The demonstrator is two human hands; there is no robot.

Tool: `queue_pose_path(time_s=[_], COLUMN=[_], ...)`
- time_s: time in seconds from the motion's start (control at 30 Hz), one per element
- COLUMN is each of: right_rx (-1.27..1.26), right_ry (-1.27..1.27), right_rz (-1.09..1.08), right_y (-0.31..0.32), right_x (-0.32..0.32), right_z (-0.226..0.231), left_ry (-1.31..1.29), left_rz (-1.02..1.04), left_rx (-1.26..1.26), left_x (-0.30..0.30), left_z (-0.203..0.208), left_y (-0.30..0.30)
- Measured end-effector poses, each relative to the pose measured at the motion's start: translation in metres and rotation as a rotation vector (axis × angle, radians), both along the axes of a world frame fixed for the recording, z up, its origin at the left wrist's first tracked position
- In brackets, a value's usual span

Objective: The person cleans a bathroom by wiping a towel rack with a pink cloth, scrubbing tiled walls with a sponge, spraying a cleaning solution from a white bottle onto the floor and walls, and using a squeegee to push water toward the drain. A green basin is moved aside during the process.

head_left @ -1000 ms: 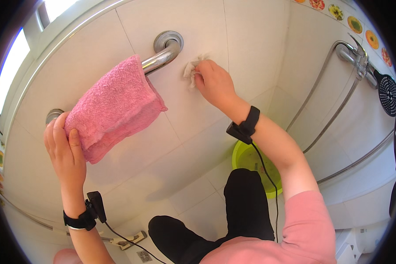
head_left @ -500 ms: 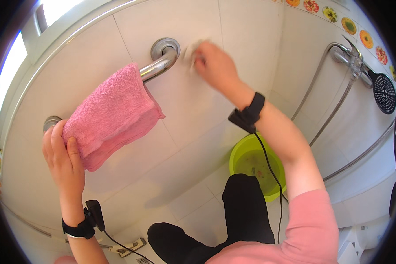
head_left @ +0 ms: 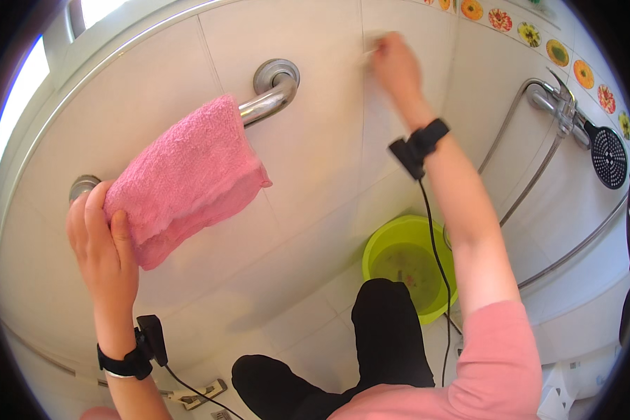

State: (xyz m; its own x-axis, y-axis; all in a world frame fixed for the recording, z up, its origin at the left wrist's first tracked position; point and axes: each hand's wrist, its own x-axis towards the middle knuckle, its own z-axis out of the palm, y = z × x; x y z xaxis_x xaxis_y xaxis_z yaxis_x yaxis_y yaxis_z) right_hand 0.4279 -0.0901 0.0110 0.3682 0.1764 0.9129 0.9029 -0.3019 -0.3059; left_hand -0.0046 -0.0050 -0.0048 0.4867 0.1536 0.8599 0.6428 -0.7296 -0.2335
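Note:
A pink towel [head_left: 182,168] hangs folded over a chrome grab bar [head_left: 269,105] on the white tiled wall. At the bar's left end, my left hand [head_left: 101,231] is closed round the bar, its thumb against the towel's edge. Up and to the right, my right hand [head_left: 399,70] is at the wall tiles, past the bar's right mount. Its fingers are pinched on a small whitish cloth-like thing [head_left: 368,59], smeared by motion. Both wrists wear black straps with cables.
A green basin [head_left: 371,255] with murky water stands on the floor by my knee. On the right wall are a tap [head_left: 565,98], hoses and a black shower head [head_left: 609,155]. A window [head_left: 21,105] is at upper left, a floor squeegee [head_left: 203,395] at the bottom.
My right hand has moved right and slightly up along the wall, away from the bar's mount, with the whitish thing. My left hand keeps its hold; the view has shifted slightly.

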Motion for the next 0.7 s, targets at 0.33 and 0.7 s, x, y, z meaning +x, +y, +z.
queue_pose_path(time_s=[0.33,0.7], right_rx=[-0.238,-0.137], right_ry=[-0.182,-0.116], right_rz=[0.240,0.116], right_y=[0.010,0.012], right_x=[-0.033,-0.037], right_z=[-0.024,-0.015], left_ry=[-0.015,-0.005], left_rz=[-0.016,-0.016], left_rx=[0.011,0.008], left_x=[0.001,0.001], left_z=[-0.001,-0.001], left_y=[0.002,0.002])
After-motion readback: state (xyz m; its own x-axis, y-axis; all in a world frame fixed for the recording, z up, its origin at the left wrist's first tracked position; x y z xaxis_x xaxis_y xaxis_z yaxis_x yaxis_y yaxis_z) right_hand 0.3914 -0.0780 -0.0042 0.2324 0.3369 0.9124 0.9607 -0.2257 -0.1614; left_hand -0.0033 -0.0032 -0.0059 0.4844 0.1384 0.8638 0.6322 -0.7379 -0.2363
